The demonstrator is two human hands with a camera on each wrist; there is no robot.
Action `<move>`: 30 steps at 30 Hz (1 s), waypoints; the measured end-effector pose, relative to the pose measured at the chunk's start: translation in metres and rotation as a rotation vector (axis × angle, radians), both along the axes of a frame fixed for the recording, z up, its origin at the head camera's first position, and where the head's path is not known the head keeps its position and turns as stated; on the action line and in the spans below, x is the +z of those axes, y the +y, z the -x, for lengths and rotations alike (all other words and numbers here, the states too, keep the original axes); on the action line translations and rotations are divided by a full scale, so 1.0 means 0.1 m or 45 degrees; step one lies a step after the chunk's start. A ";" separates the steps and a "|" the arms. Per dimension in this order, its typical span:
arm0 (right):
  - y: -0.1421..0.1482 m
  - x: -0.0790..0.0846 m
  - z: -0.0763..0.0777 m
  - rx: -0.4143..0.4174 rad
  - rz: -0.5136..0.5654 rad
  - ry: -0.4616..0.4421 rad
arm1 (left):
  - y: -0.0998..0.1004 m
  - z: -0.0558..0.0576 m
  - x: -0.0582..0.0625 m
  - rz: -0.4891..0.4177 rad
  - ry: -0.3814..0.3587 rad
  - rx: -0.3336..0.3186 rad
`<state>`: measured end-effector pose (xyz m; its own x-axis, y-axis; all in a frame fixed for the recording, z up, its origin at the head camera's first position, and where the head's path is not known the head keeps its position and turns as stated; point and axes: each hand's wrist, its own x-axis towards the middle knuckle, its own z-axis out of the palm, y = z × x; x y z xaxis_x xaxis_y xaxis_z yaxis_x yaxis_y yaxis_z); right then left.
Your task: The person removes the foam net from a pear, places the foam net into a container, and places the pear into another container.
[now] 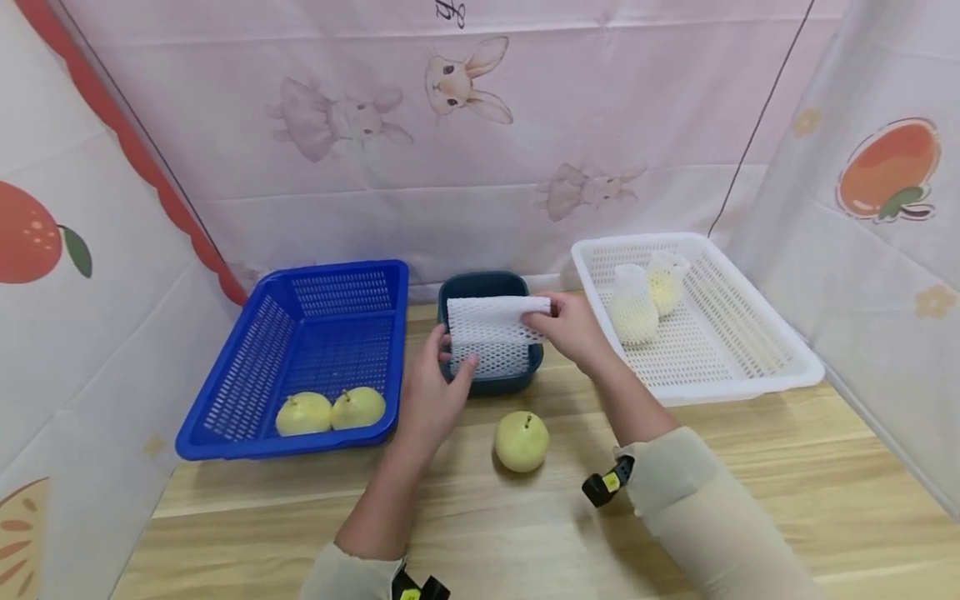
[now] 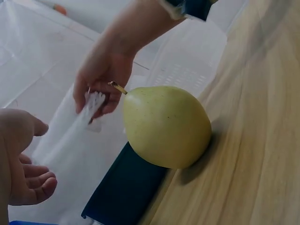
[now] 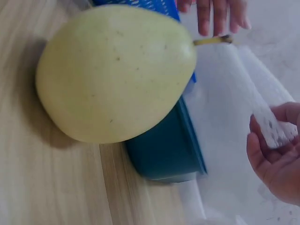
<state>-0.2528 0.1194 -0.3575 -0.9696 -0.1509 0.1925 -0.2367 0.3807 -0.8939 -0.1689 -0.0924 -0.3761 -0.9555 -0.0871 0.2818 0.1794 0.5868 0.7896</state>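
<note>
My right hand [image 1: 573,329] pinches one end of a white foam net sleeve [image 1: 491,333], which lies flat and spread out above a dark teal bin [image 1: 498,385]. At the sleeve's other end is my left hand [image 1: 435,387], its fingers loosely bent and its thumb apart from them. In the left wrist view the left hand [image 2: 23,159] has no grip on the sleeve [image 2: 65,136]. A yellow-green pear [image 1: 522,442] with a short stem stands on the table in front of the bin, between my forearms. It looms large in both wrist views.
On the left, a blue basket [image 1: 292,450] holds two bare pears [image 1: 330,411] at its near end. A white basket [image 1: 750,379] on the right holds two pears in foam nets [image 1: 637,312]. Printed cloth [image 1: 510,167] hangs behind and at both sides of the wooden table [image 1: 480,533].
</note>
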 end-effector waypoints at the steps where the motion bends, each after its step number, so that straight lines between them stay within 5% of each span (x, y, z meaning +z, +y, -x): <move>1: -0.02 -0.02 0.05 -0.020 0.013 -0.002 | 0.01 -0.02 0.01 0.055 -0.033 -0.020; 6: -0.10 -0.13 0.27 -0.152 -0.046 -0.025 | 0.04 -0.11 0.05 0.252 -0.131 -0.202; 12: -0.22 -0.26 0.46 -0.154 -0.257 0.052 | 0.04 -0.19 0.01 0.350 -0.198 -0.736; 15: -0.29 -0.28 0.50 -0.125 -0.304 0.106 | 0.09 -0.20 -0.05 0.449 -0.154 -0.893; 21: -0.39 -0.36 0.57 -0.118 -0.410 0.051 | 0.19 -0.25 -0.15 0.568 -0.150 -0.920; 30: -0.48 -0.36 0.63 -0.117 -0.813 0.128 | 0.22 -0.25 -0.14 0.613 -0.160 -0.859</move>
